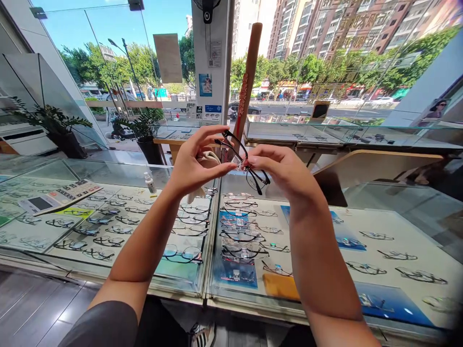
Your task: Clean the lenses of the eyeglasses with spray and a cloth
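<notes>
A pair of dark-framed glasses [253,177] is held up above the glass display case, between both hands. My left hand [200,156] curves around the left side of the frame, with its thumb reaching toward the lens and a fingertip near the upper rim. A pale cloth [209,157] is tucked in that palm and hangs below it. My right hand [277,165] pinches the glasses near their middle, and the folded temples stick out below its fingertips.
Rows of glasses [240,236] lie inside the display case [208,270]. On its top at the left are a calculator [61,196] and a small spray bottle [149,183]. A wooden board [361,166] tilts at the right. Potted plants [148,140] stand behind.
</notes>
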Tool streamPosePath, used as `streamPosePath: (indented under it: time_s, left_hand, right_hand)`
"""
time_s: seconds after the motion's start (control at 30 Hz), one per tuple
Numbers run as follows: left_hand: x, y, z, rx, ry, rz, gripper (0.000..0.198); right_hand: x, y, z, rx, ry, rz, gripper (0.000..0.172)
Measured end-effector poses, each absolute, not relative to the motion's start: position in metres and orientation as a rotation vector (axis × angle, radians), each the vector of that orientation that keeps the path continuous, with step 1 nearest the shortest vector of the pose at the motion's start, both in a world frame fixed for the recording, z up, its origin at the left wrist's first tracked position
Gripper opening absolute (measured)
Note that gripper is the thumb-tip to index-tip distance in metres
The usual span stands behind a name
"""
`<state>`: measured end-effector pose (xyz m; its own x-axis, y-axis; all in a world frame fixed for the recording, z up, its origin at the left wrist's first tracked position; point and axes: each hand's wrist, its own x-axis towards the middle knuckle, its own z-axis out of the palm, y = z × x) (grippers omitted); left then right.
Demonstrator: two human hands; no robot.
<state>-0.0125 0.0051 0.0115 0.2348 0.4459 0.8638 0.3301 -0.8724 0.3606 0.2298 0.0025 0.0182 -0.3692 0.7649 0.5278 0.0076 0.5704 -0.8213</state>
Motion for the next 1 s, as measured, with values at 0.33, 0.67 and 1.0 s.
streamPosePath:
  time_s: [0.33,0.67,1.0]
  left_hand:
    - [-0.011,-0.005,0.02,2.255,0.823,1.95,0.05]
    - [0.008,-0.023,0.014,2.133,0.847,1.67,0.041]
    - [-0.002,0.002,0.014,2.068,0.932,1.63,0.046]
  right_hand:
    - [0.228,-0.003,0.022,-0.631,-1.654,0.726,0.017]
    - [0.193,-0.018,0.008,-0.684,-1.726,0.039,0.011]
    - [0.18,-0.027,0.002,-0.741,-1.732,0.268,0.016]
